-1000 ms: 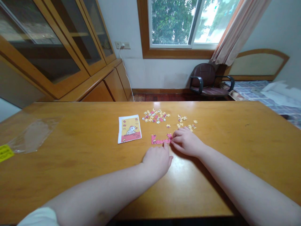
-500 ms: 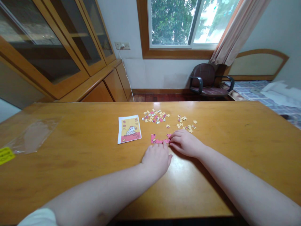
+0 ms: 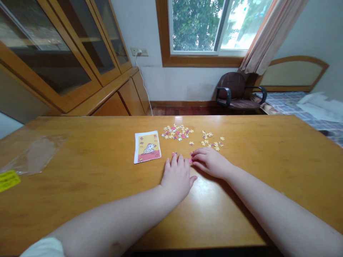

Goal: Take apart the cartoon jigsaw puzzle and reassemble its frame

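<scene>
A strip of joined pink jigsaw pieces (image 3: 190, 160) lies on the table in front of me, mostly hidden under my fingers. My left hand (image 3: 177, 176) rests flat over its left and middle part, fingers stretched and thumb out to the side. At the strip's right end, my right hand (image 3: 211, 162) has its fingertips bent together on the end jigsaw piece, which they largely cover. Beyond the hands lies a pile of loose yellow, pink and white pieces (image 3: 175, 132). More loose, mostly yellow pieces (image 3: 216, 145) are scattered just past my right hand.
A picture card (image 3: 147, 147) showing a white duck-like figure lies left of the strip. Farther left are a clear plastic bag (image 3: 40, 153) and a yellow label (image 3: 9, 180). Past the wooden table's (image 3: 93, 214) far edge stand an office chair (image 3: 233, 89) and glass-doored cabinets (image 3: 88, 46).
My left hand has moved slightly forward and its fingers have spread over the strip, covering more of it. The right hand has hardly moved.
</scene>
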A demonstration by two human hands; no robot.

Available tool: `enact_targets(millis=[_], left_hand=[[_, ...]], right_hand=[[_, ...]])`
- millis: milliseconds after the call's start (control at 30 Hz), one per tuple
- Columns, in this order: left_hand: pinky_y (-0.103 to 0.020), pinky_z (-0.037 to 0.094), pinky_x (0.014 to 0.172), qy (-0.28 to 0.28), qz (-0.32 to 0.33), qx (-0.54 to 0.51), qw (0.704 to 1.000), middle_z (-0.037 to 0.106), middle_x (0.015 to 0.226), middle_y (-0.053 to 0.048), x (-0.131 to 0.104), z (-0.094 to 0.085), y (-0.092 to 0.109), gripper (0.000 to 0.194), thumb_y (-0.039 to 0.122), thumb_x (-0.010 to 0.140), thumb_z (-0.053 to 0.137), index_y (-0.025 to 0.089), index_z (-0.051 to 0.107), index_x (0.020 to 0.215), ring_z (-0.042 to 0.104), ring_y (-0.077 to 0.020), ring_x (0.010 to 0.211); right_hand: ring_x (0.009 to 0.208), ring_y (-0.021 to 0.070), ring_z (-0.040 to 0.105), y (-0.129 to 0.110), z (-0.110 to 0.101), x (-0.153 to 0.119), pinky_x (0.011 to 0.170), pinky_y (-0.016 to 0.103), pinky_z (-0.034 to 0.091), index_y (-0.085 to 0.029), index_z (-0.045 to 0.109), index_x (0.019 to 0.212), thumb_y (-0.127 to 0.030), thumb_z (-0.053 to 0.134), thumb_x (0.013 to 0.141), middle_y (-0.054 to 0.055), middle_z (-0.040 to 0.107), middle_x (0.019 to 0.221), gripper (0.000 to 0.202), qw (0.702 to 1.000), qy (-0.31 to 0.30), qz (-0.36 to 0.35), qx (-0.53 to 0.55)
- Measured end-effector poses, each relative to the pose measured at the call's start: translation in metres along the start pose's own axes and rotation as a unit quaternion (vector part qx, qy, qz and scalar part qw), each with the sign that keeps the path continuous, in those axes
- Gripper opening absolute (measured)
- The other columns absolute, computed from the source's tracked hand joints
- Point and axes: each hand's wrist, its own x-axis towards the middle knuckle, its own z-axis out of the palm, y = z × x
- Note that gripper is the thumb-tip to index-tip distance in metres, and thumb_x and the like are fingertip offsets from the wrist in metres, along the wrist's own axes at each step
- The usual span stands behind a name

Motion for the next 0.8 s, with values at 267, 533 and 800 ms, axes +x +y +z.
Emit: enact_targets(millis=[267, 533, 800], left_hand=[[-0.058, 0.033, 0.104, -0.020, -0.017, -0.002, 1.000, 0.045, 0.142, -0.023, 0.002, 0.006, -0.001, 0.066, 0.058, 0.088, 0.046, 0.012, 0.049, 0.134, 0.037, -0.0367, 0.134], [-0.050, 0.036, 0.103, 0.005, 0.023, 0.003, 1.000, 0.055, 0.128, -0.020, -0.001, -0.003, 0.000, 0.058, 0.057, 0.088, 0.048, 0.010, 0.057, 0.122, 0.046, -0.0345, 0.123], [-0.045, 0.043, 0.089, 0.018, 0.063, -0.029, 0.997, 0.058, 0.112, -0.015, -0.001, -0.002, 0.000, 0.062, 0.056, 0.085, 0.053, 0.015, 0.053, 0.130, 0.051, -0.0312, 0.105]], right_hand=[[0.096, 0.0202, 0.065, 0.002, 0.002, 0.000, 0.088, 0.036, 0.050, -0.019, 0.072, 0.096, -0.034, 0.053, 0.092, 0.010, 0.071, 0.102, 0.024, 1.000, -0.010, 0.003, 0.012], [0.086, 0.0204, 0.063, 0.021, -0.013, -0.006, 0.084, 0.036, 0.044, -0.019, 0.070, 0.084, -0.031, 0.050, 0.092, 0.008, 0.072, 0.090, 0.025, 0.982, 0.137, 0.108, -0.072], [0.075, 0.0206, 0.060, 0.049, -0.024, -0.017, 0.072, 0.032, 0.039, -0.019, 0.068, 0.072, -0.031, 0.043, 0.092, 0.007, 0.070, 0.074, 0.035, 0.932, 0.211, 0.268, -0.119]])
